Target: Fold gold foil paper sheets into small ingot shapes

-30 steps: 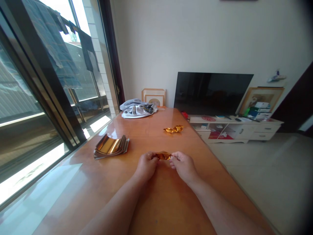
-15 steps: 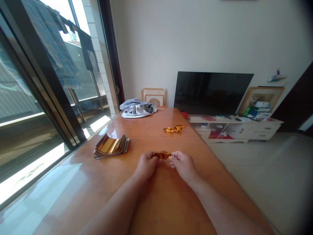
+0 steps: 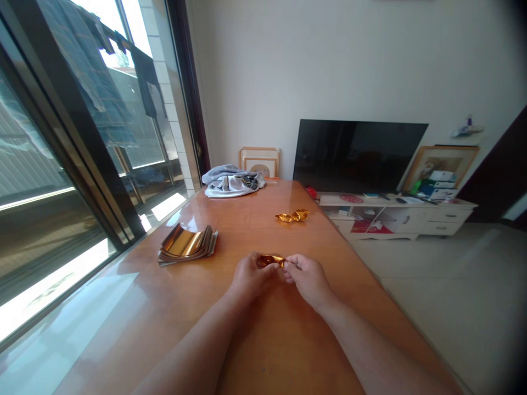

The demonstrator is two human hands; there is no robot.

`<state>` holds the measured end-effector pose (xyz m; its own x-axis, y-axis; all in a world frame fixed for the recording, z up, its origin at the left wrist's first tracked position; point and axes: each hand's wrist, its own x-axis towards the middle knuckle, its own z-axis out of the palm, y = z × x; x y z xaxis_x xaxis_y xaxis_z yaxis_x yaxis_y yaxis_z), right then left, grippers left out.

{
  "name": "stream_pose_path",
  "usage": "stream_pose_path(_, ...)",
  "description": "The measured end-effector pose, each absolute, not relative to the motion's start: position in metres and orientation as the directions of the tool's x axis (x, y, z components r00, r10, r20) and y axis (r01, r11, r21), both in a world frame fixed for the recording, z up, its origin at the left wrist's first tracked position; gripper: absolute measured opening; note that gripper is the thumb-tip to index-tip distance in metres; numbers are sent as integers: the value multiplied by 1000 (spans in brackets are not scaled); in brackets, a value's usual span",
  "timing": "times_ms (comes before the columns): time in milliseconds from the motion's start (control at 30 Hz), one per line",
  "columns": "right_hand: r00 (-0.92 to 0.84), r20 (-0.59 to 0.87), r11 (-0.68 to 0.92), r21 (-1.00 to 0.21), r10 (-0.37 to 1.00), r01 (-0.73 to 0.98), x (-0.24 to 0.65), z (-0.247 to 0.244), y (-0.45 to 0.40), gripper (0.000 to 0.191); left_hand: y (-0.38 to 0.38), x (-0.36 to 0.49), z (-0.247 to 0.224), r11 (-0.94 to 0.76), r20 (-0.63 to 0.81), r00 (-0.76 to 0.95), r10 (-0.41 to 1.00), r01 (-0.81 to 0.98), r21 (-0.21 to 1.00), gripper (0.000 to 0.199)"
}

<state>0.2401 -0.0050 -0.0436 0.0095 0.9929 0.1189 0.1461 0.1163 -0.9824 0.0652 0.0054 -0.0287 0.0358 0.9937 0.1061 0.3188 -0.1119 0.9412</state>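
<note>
Between my two hands, just over the wooden table [image 3: 263,340], is a piece of crumpled gold foil [image 3: 272,260]. My left hand [image 3: 250,277] closes around its left part, the thumb stretched along the near side. The fingertips of my right hand [image 3: 307,276] pinch its right end. Fingers cover both ends of the foil. Farther off lie twisted gold foil pieces [image 3: 293,216], looking like wrapped candies. A stack of curved gold foil sheets [image 3: 187,242] rests to the left of my hands.
A grey and white cloth bundle [image 3: 233,182] sits at the table's far end. Sliding glass doors [image 3: 82,137] run along the left side. Beyond the table's right edge stand a white cabinet [image 3: 415,219] and a black television [image 3: 358,156].
My left hand has shifted along the foil toward my right hand, its thumb now reaching farther across. Less of the foil shows. My right hand keeps its pinch nearly in place.
</note>
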Motion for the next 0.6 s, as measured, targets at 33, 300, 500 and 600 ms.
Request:
stream_pose_path(33, 8, 120, 117, -982, 993, 149, 240, -43, -5, 31, 6, 65, -30, -113, 106, 40, 994, 320, 941, 39)
stream_pose_path(300, 33, 121, 115, -982, 992, 150, 241, -48, -3, 29, 9, 64, -38, -108, 93, 77, 993, 229, 967, 33)
stream_pose_path(500, 39, 129, 120, -978, 991, 170, 242, -52, 0, 27, 10, 61, -38, -140, 119, 96, 988, 246, 959, 34)
stream_pose_path(600, 52, 134, 123, -977, 990, 173, 244, -53, 2, 27, 11, 59, -36, -146, 115, 116, 987, 306, 941, 35)
